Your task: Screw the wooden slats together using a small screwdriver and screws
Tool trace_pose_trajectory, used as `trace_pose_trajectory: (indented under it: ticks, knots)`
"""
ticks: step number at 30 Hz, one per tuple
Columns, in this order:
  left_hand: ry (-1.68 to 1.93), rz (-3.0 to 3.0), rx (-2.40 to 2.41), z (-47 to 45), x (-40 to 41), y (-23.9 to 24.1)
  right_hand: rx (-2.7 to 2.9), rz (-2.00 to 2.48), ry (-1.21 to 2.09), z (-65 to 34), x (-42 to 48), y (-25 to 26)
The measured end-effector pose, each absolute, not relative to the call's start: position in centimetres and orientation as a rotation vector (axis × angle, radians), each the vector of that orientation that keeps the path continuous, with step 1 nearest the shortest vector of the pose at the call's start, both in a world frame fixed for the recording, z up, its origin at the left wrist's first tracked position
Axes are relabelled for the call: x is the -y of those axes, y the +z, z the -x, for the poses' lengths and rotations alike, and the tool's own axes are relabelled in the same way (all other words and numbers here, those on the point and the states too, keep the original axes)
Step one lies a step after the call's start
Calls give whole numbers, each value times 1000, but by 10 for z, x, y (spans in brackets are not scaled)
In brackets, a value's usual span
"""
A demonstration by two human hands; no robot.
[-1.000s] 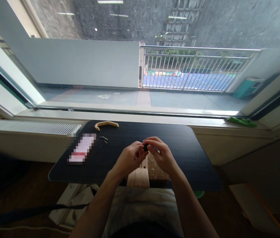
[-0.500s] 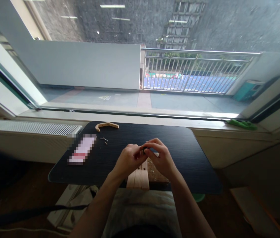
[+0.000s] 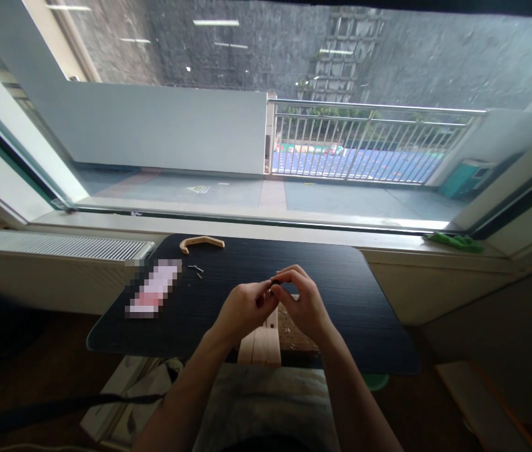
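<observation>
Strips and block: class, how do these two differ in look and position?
The strips are pale; the block is darker brown. The strips look fairly smooth; the block looks speckled. The strips reach lower in the picture than the block. Both look wooden and are partly hidden.

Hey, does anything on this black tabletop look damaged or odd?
The brown, rectangular block near the right hand looks pocked, unlike the smoother, pale wooden strips beside it. Pixelation obscures the pale pink rectangular item at left.

a hand could pass over the table [image 3: 360, 301] at right; a wooden hook [image 3: 200, 240] obstructs far left, wooden strips [image 3: 260, 348] near centre.
</observation>
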State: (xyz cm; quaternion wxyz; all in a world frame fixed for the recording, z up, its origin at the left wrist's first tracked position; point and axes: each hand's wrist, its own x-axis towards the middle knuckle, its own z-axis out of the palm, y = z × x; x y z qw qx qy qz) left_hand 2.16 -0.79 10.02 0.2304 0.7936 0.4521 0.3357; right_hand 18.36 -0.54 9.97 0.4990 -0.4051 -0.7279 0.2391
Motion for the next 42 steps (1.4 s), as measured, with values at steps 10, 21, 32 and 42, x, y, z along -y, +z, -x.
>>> trace_pose_trajectory:
  ticks: [10, 21, 32, 42]
  knots:
    - [1036, -2120, -1356, -22, 5, 96, 1715, 1021, 552, -180, 8, 97]
    - [1005, -2161, -1358, -22, 6, 95, 1685, 1018, 662, -179, 9, 98]
    - [992, -2079, -1315, -23, 6, 93, 1588, 891, 827, -174, 11, 106]
    - [980, -2061, -1248, -21, 9, 92, 1628, 883, 888, -179, 11, 100]
